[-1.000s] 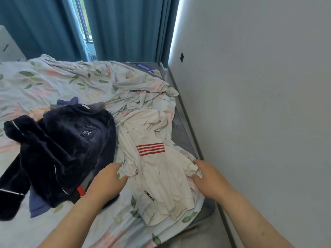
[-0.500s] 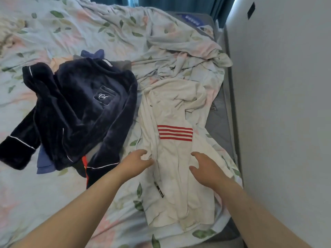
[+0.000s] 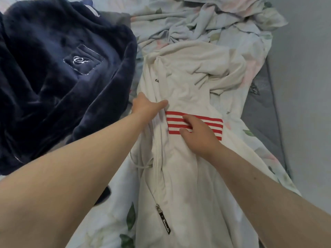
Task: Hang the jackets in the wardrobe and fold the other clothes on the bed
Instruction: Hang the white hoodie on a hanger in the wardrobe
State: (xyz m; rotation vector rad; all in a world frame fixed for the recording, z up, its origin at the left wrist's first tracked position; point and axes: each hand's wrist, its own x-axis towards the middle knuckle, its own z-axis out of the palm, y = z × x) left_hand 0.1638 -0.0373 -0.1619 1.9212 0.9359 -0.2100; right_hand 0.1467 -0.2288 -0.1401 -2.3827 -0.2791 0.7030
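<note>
While the white jacket lies on the bed lengthwise, its collar end beyond both hands, the right hand presses open and flat on its red stripes. Just left of it, the left hand touches the zip edge; whether it grips is unclear.

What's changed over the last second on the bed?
Both hands slid from the hem up the white zip jacket with red stripes: the left hand is now at its edge nearest the navy plush robe, the right hand on the stripes. Both garments stayed put on the floral sheet.
</note>
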